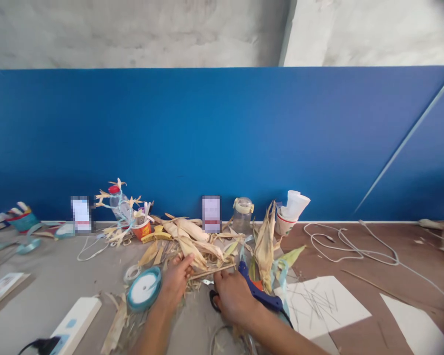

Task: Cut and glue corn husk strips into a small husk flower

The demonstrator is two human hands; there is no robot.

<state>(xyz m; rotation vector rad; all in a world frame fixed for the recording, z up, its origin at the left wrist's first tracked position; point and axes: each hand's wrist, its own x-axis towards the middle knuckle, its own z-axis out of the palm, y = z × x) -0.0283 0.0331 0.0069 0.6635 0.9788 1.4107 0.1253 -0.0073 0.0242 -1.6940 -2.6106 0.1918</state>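
My left hand is closed, its fingertips pinching a dry corn husk at the near edge of a husk pile. Curled round a pair of black-handled scissors, my right hand rests low over the table; a bit of the metal blade shows to its left. A thin straw-coloured stalk lies between the two hands. Just right of my right hand is a blue glue gun. The spool of teal ribbon sits left of my left wrist.
Along the blue partition stand a ribbon-wrapped plastic bottle, an orange cup, a phone, a lidded jar and paper cups. A power strip lies front left. White paper and a white cable are at right.
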